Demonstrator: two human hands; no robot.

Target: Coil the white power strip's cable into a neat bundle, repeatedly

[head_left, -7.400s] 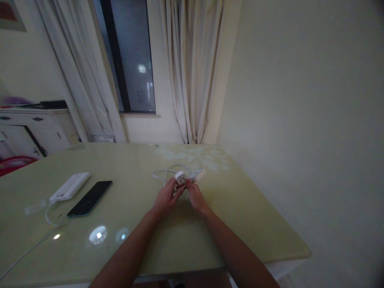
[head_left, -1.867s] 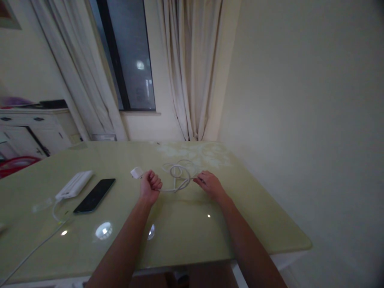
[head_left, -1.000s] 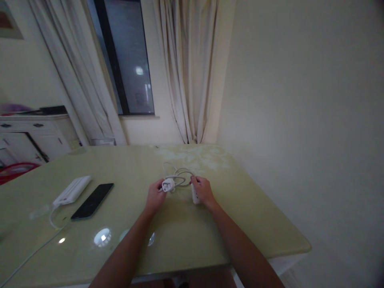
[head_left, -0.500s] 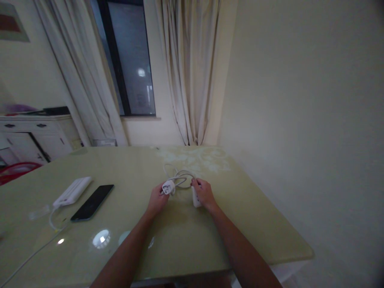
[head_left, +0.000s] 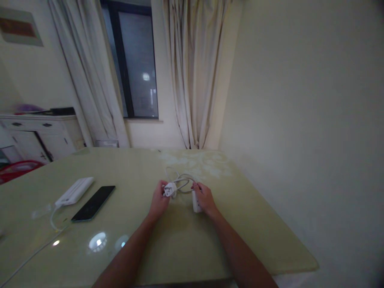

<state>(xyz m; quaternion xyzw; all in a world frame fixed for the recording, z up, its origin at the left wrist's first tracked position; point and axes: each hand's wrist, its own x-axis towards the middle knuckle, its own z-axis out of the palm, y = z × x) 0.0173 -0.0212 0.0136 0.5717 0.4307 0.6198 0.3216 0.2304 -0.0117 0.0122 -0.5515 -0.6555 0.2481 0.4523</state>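
Observation:
My left hand (head_left: 159,200) is closed on a white power plug (head_left: 169,189), whose pins face toward me. In my right hand (head_left: 205,197) is the end of a white power strip (head_left: 196,202), its body hanging below my fingers. A pale cord (head_left: 183,178) runs in loose loops between the two hands, over the table (head_left: 186,240). Part of the strip is hidden behind my right fingers.
To the left lie a black phone (head_left: 93,203) and a white power bank (head_left: 75,191) with a white cable (head_left: 33,256) leading off it. A wall (head_left: 288,120) borders the table's right side. A red chair (head_left: 21,170) and a white cabinet (head_left: 42,136) stand at the far left.
The whole view has shifted slightly, with the scene a little lower and to the right. Both hands keep their grip on the plug and the power strip.

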